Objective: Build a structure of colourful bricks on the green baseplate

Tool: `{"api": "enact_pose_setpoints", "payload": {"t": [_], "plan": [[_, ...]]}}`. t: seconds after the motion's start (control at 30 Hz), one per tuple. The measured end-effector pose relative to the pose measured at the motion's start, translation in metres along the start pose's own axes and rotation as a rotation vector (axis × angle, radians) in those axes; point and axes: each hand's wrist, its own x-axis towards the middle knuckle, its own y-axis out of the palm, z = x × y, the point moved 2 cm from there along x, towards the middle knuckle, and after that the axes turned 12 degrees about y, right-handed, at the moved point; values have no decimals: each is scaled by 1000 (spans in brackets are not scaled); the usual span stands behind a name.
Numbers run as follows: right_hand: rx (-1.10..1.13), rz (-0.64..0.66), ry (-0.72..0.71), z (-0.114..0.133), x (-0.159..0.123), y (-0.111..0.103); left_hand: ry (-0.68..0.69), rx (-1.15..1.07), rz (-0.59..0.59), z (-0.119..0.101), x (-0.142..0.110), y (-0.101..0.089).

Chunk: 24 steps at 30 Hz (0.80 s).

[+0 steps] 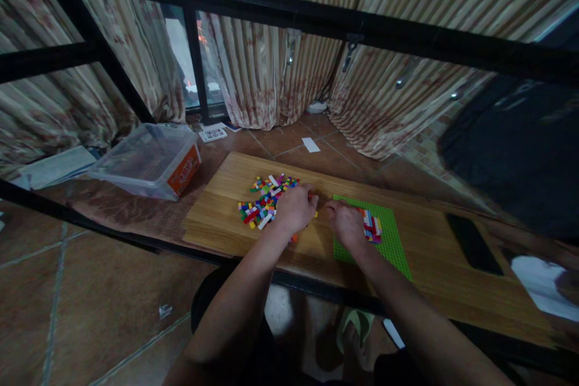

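A heap of small coloured bricks (265, 202) lies on a wooden board (434, 253). My left hand (296, 208) rests at the heap's right edge, fingers curled down over a few bricks; what they hold is hidden. To its right lies a green baseplate (391, 238) with a small block of joined coloured bricks (371, 226) on it. My right hand (346, 223) sits on the baseplate's left part, fingers bent down next to that block.
A clear plastic tub with an orange label (151, 160) stands left of the board. A black phone (473, 243) lies on the board's right side. Black metal bars (316, 18) cross overhead, with curtains behind. My foot in a green sandal (355, 325) shows below on the tiled floor.
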Motion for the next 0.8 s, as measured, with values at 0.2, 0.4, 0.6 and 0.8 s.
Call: {"api": "enact_pose_setpoints", "payload": {"t": [0.2,0.4,0.6,0.8], "plan": [[699,60,445,-53,-3,-37,66,-32,89,-12,-4,16],[695,100,390,-85,-19,-42,177,-23,265,-28,-9,50],[502,83,110,-83,-23,-32,231,-73,311,-37,-13,72],[399,78,-33,-74,-20,-34,254,-156,344,-43,-15,85]]}}
